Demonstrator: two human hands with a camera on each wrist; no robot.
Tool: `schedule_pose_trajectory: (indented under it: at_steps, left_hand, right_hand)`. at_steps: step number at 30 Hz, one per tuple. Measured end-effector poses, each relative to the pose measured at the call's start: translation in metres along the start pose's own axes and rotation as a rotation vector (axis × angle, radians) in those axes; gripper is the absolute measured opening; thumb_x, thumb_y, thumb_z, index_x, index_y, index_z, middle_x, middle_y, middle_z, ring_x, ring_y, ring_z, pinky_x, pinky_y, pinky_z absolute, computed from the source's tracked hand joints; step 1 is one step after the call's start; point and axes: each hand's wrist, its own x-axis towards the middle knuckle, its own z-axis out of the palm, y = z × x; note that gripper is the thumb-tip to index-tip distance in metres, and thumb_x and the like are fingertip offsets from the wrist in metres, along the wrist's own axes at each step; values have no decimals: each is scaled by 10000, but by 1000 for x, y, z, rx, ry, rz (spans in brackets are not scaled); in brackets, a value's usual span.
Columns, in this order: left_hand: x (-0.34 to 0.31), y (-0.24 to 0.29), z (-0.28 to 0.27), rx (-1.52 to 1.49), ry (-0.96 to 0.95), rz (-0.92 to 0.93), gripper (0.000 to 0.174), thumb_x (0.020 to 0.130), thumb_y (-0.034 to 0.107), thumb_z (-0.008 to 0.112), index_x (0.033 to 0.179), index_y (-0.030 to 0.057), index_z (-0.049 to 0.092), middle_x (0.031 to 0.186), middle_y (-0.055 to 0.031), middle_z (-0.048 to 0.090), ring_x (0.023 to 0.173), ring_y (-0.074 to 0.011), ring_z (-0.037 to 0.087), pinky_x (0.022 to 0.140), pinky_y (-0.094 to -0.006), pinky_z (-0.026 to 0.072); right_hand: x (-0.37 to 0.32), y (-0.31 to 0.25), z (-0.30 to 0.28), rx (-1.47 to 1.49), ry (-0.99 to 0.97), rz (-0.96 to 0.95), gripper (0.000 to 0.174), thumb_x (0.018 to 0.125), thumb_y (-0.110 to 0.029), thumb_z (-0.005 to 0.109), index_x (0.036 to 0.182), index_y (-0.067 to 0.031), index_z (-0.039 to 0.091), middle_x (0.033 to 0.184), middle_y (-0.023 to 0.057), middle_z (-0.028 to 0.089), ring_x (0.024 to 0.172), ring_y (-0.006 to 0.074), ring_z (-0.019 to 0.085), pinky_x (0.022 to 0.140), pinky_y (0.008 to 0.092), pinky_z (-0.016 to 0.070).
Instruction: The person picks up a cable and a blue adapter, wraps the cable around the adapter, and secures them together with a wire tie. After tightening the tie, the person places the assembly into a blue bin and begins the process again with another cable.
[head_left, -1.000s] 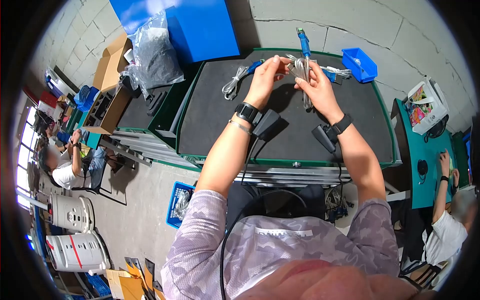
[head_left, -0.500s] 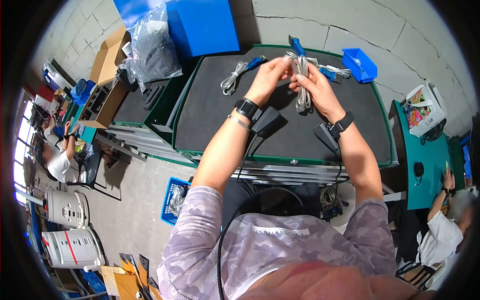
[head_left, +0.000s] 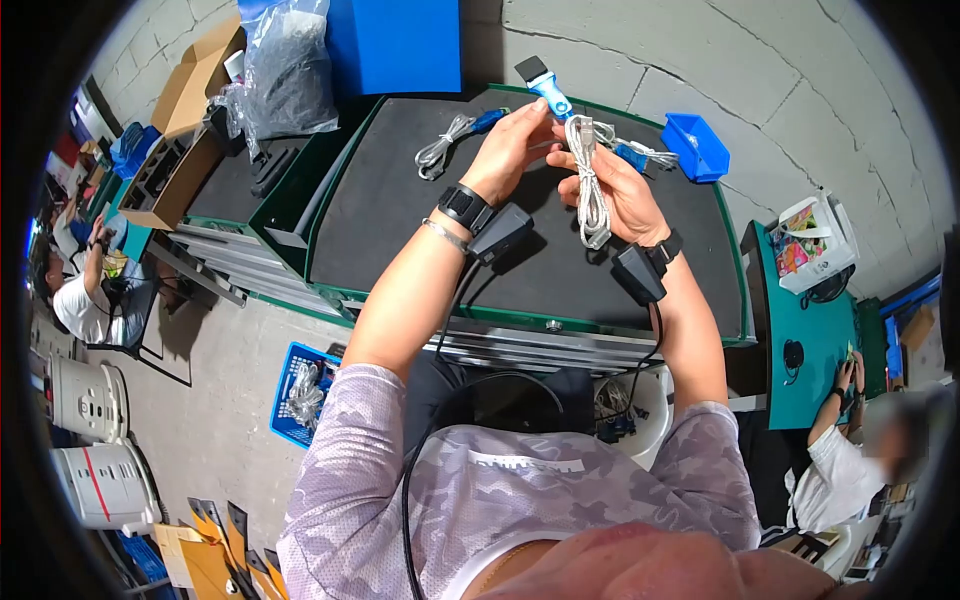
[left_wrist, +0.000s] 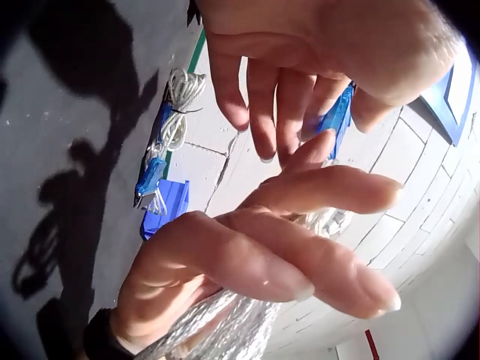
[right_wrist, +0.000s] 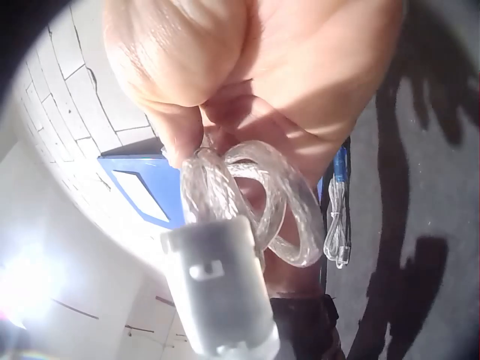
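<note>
Over the dark mat of the workbench, both hands hold one coiled cable (head_left: pixel 590 190) in a silvery, see-through jacket. My left hand (head_left: pixel 510 148) pinches its blue connector (head_left: pixel 550 90), which has a black end, between thumb and fingers; blue also shows between them in the left wrist view (left_wrist: pixel 337 124). The right hand (head_left: pixel 625 195) grips the coil between thumb and fingers, some fingers spread beyond it. A metal plug (right_wrist: pixel 221 289) hangs close to the lens in the right wrist view, beside the loops.
On the mat (head_left: pixel 400 235) lies another tied cable (head_left: pixel 445 145) at left, with more cables (head_left: pixel 640 155) behind the right hand. A blue bin (head_left: pixel 697 148) stands at the back right corner. A bagged bundle (head_left: pixel 285 75) and a cardboard box (head_left: pixel 175 165) are at left; a blue basket (head_left: pixel 290 415) sits on the floor.
My left hand has moved from beside the coil up to the blue connector, which now tips leftward with its black end showing. The coil has turned, its metal plug now hanging lowest.
</note>
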Motion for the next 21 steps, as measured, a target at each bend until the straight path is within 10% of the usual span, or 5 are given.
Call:
schedule_pose_trajectory:
  at_steps: [14,21]
  left_hand:
    - [-5,5,11,16,-21,2,319,961,326,569,1156,73,567,1013,-6,626,929,-91,575,827,-242,462]
    - [-4,-5,10,142,-122,-51,747,896,221,677,1461,40,223,1072,-85,621,951,-127,602,772,-264,497]
  right_hand:
    - [-1,3,-5,46,22,18,447,1036,-229,374,1429,-26,311,1284,185,530,1013,246,652,848,330,565]
    - [5,16,-13,-379,259,-32,360,1005,-250,486,1291,-33,462,1153,82,595,971,171,645,825,278,526]
